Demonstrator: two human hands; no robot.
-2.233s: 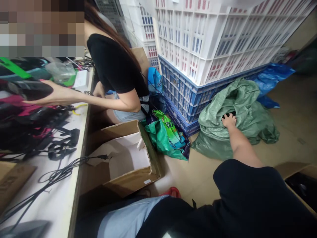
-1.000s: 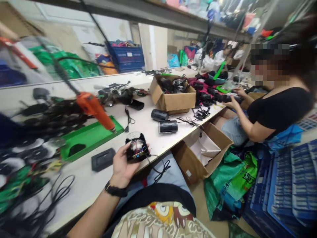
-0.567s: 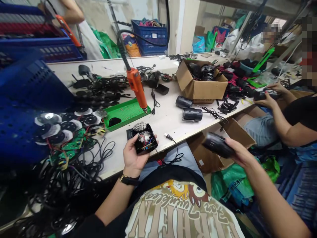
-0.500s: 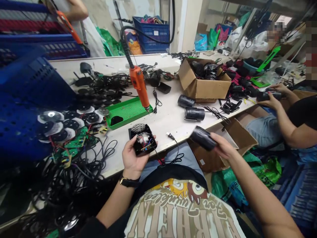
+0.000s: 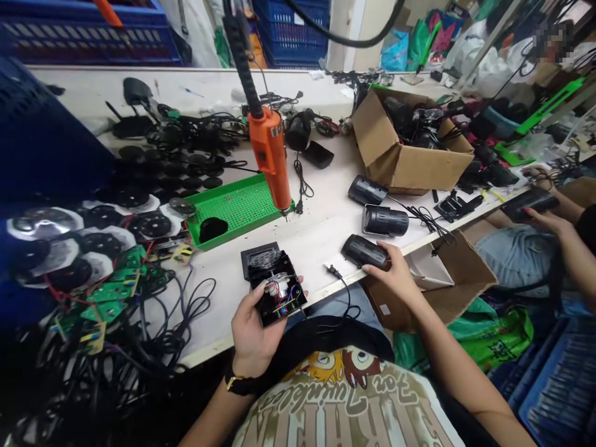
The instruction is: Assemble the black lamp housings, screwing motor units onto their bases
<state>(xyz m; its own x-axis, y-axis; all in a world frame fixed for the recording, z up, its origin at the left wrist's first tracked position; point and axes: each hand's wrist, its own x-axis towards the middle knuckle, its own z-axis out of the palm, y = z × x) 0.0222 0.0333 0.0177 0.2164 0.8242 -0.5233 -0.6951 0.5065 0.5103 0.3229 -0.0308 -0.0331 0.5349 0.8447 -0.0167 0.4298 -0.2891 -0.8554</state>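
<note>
Along the counter (image 5: 321, 261) edge at 6 o'clock, the left hand (image 5: 256, 335) cradles an opened black housing (image 5: 274, 288) in curled fingers, exposed wiring (image 5: 279, 295) upturned for access; the right hand (image 5: 395, 273) grips a black cylindrical casing (image 5: 364, 251) against the counter.

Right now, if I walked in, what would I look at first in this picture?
The bright orange electric screwdriver would grab you first, hanging above a green tray on the white bench. Below it, the left hand holds an open black case full of colored wires, while the right hand holds a black cylinder. Farther along the bench sits a cardboard box heaped with black parts.
</note>
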